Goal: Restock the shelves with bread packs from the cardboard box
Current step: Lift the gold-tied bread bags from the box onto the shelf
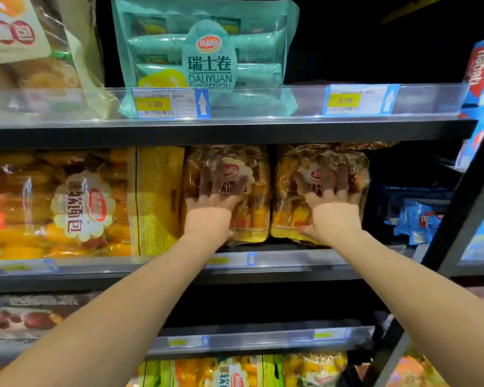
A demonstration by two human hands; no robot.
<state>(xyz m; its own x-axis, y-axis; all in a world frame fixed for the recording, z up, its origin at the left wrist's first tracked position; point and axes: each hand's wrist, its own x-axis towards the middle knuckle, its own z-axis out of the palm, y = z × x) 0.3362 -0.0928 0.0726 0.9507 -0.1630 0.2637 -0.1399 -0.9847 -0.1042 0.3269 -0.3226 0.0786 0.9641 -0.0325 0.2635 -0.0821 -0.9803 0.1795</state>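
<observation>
Clear-wrapped bread packs (322, 191) upright, labels half-hidden behind hands, fingers splayed flat: left (210, 210), right (333, 216).

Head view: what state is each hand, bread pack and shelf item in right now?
Left hand: fingers spread flat on the left bread pack.
Right hand: fingers spread flat on the right bread pack.
Both packs: upright, side by side on the middle shelf.
Swiss roll pack: upright on the shelf above.
</observation>
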